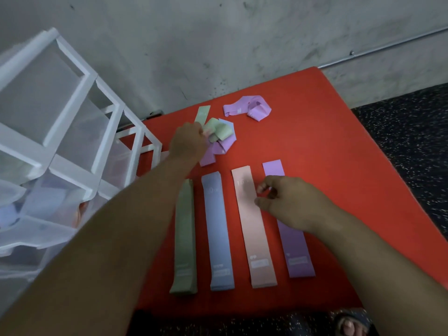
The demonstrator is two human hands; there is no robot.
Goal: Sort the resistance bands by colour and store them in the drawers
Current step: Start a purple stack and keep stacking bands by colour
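On a red mat (315, 141) lie flat stacks of bands side by side: green (184, 238), blue (218, 229), pink (252, 226) and purple (297, 251). Beyond them sits a tangled pile of green, blue and purple bands (221, 137), with a loose purple band (247, 109) further back. My left hand (188, 141) reaches into the pile and pinches a light green band (217, 129). My right hand (291, 202) hovers over the purple stack, fingers loosely curled, holding nothing.
A white plastic drawer unit (65, 132) with translucent drawers stands at the left edge of the mat. A grey concrete wall (218, 44) runs behind. Dark speckled floor (417, 132) lies to the right. A sandalled foot (351, 323) shows at the bottom.
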